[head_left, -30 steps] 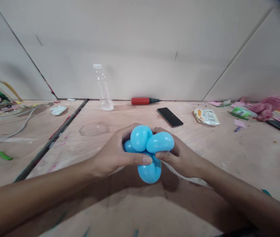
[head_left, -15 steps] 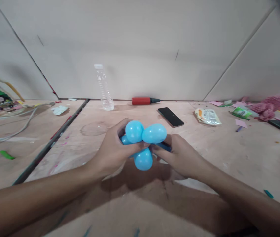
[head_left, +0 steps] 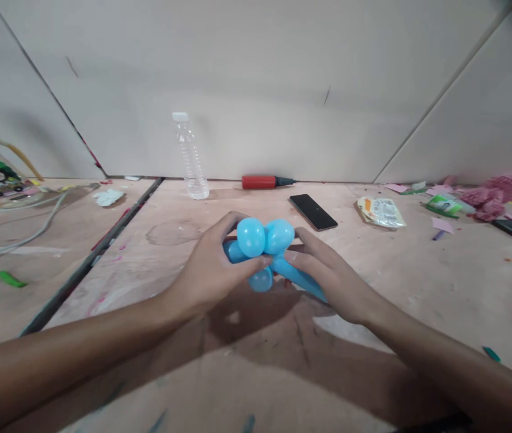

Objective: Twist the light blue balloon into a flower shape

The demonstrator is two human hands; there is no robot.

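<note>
Balloon point(head_left: 262, 240) now further from camera and lower over table point(head_left: 418, 282) than a second ago. Bubbles look smaller and tighter packed; bottom bubble shrunk, mostly tucked under. Long untwisted tail now sticking out lower right under right hand point(head_left: 328, 273). Right fingers flatter, stretched over tail instead of curled round a bubble. Left hand point(head_left: 213, 267) thumb shifted up onto bubble junction.

Left hand point(head_left: 208, 270) and right hand point(head_left: 332, 273) grip a twisted blue balloon point(head_left: 262, 243) above the wooden table point(head_left: 418, 276).
</note>
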